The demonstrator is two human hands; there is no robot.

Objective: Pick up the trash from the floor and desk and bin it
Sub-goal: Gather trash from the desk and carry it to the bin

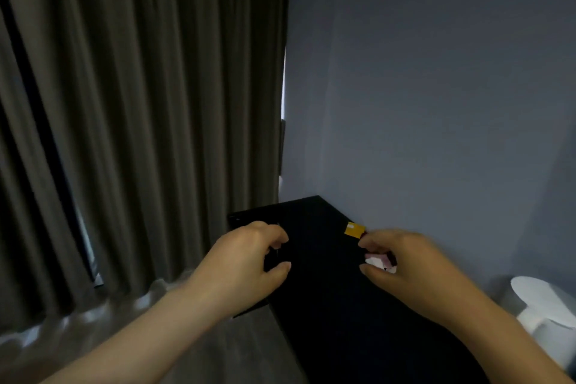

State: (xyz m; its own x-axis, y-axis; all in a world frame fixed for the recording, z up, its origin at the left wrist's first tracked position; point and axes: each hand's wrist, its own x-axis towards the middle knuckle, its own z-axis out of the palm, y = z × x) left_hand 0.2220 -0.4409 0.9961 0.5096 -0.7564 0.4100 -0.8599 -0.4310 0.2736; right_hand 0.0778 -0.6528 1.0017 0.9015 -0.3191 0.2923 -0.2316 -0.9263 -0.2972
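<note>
Reaching out over the dark desk (pixel 327 259), I have both my bare hands above its far corner, where it meets the grey wall (pixel 436 87). Heavy brown curtains (pixel 140 103) hang to my left and bunch on the floor beside the desk's end. A thin bright strip of daylight shows at the curtain's edge. Low on my right, just past my forearm, stands a white rounded object (pixel 542 309) that I cannot identify; it sits against the wall and apart from my hands.

My left hand (pixel 246 262) is curled, thumb and fingers bent toward each other with a gap between them. Whether it holds anything I cannot tell, since everything under it is black on black.

My right hand (pixel 405 262) is closed around some crumpled white and pink trash (pixel 381 261), which peeks out between thumb and fingers. Just beyond its fingertips lies a small yellow scrap (pixel 354 229), on the desk close to the wall. It looks roughly rectangular, its long side running left to right and tilted slightly down to the right. Whether my fingers touch it is unclear. Nothing stands between it and my hand.
</note>
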